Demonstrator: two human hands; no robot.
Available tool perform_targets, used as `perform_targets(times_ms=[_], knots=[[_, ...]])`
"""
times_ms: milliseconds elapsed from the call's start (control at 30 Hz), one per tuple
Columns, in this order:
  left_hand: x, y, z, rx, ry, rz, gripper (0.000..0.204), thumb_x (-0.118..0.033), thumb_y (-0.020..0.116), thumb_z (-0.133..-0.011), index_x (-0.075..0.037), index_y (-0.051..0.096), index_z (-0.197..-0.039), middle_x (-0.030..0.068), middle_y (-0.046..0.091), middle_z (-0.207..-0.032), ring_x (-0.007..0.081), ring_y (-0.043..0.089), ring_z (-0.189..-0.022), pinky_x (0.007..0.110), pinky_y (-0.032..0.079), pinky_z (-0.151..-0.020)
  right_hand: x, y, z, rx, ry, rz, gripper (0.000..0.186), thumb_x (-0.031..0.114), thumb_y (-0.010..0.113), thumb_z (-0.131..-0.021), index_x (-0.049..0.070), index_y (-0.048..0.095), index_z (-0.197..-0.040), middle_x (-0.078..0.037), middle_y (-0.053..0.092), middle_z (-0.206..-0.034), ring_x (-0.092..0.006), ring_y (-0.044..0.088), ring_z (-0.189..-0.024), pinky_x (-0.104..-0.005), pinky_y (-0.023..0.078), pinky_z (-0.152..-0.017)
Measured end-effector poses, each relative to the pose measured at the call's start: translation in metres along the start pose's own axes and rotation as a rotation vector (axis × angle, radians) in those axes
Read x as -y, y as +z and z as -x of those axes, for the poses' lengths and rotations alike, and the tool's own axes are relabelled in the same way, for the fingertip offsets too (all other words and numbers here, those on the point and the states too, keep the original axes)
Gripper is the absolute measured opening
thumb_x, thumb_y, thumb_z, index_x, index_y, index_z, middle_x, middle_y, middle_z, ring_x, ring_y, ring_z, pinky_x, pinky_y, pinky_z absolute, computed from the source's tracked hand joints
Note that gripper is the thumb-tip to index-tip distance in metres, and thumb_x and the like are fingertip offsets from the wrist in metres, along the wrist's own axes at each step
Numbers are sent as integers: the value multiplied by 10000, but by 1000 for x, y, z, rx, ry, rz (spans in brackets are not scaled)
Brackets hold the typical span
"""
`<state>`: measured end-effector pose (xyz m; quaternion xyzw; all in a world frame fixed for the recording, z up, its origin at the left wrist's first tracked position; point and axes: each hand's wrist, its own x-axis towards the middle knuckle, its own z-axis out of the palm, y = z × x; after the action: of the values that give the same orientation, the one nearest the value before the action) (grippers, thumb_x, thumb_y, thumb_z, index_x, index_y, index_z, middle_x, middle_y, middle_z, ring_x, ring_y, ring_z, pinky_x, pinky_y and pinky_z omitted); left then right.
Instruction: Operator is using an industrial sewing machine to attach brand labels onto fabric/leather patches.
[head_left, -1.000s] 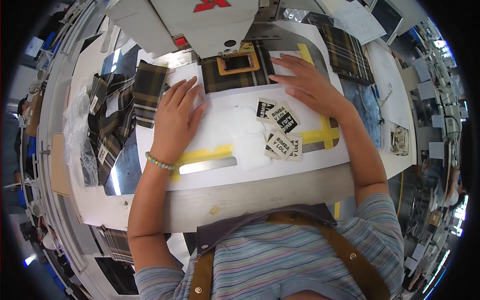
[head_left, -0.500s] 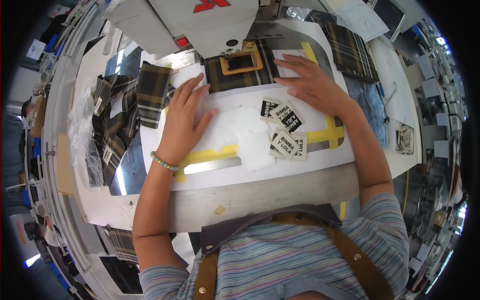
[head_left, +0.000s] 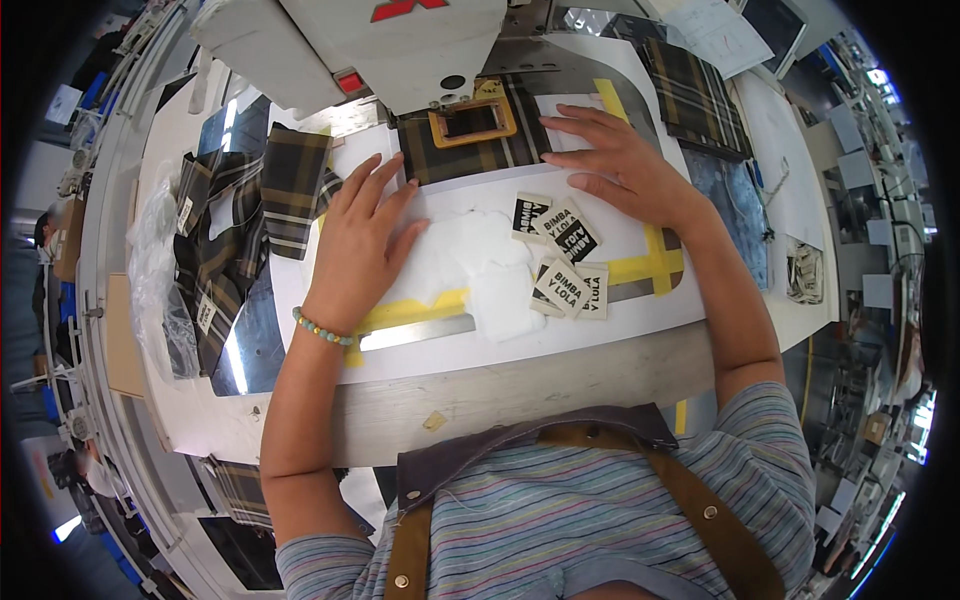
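Note:
A dark plaid fabric piece (head_left: 440,160) lies under the head of a white sewing machine (head_left: 350,45). On the cloth rests a yellow-orange rectangular clamp frame (head_left: 507,130) with a dark opening. My left hand (head_left: 362,235) lies flat on the white board left of the cloth, its fingertips near the cloth's left edge and fingers stretched out. My right hand (head_left: 620,165) has its fingers spread, with the tips at the cloth's right edge. Between my hands and nearer to me, several black and cream woven labels (head_left: 562,287) lie in a loose pile.
White board (head_left: 430,350) carries yellow tape (head_left: 425,305). Plaid pieces (head_left: 225,205) and clear plastic (head_left: 150,270) lie at left. A plaid stack (head_left: 695,100) sits at far right, above a small bundle of labels (head_left: 803,270). The machine head overhangs the far side.
The whole view has shifted slightly, moving most things a little to the left. Both hands keep about the same place beside the plaid cloth.

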<state>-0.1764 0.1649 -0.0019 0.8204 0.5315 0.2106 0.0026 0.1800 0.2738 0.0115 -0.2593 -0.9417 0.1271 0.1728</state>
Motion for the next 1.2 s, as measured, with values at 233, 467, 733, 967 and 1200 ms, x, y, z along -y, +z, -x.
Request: perform_targets(times_ms=[233,467,733,967,1200], knots=[[4,0,0,-37,7,45,338,-145,785,-925,-47,723,-1243,126,596,-1523,374,510,-1443,471,458,-1169,-4,0,1,-10,9,-38,282,220,680,-1036,131,777,-1285,-77,537,-1598,-322,410,-1525,-467,348,-1252],[8,-4,-1,-124,49,110,276,-59,753,-915,-37,705,-1186,135,604,-1504,385,552,-1382,462,465,-1152,-7,-8,-3,-91,35,-47,256,211,656,-1051,115,782,-1251,-87,584,-1553,-316,509,-1445,-418,421,-1189],[10,-4,0,-159,37,131,231,-32,717,-944,-50,725,-1174,81,718,-1295,321,667,-1161,410,538,-1010,66,-30,-15,-35,-107,-166,206,217,721,-996,52,787,-1100,-83,757,-1047,-275,706,-1017,-381,558,-879],[10,-1,-1,-236,95,125,189,-59,739,-937,-51,734,-1126,62,719,-1242,323,677,-1087,416,555,-946,116,-32,-6,272,-100,53,205,281,775,-921,81,749,-885,-58,690,-895,-286,687,-898,-436,548,-762],[11,2,1,-227,93,132,176,-59,739,-934,-58,738,-1110,49,719,-1275,315,682,-1102,425,554,-958,139,-19,24,306,84,229,275,259,791,-856,64,675,-1010,-70,655,-947,-298,681,-919,-424,546,-741]])
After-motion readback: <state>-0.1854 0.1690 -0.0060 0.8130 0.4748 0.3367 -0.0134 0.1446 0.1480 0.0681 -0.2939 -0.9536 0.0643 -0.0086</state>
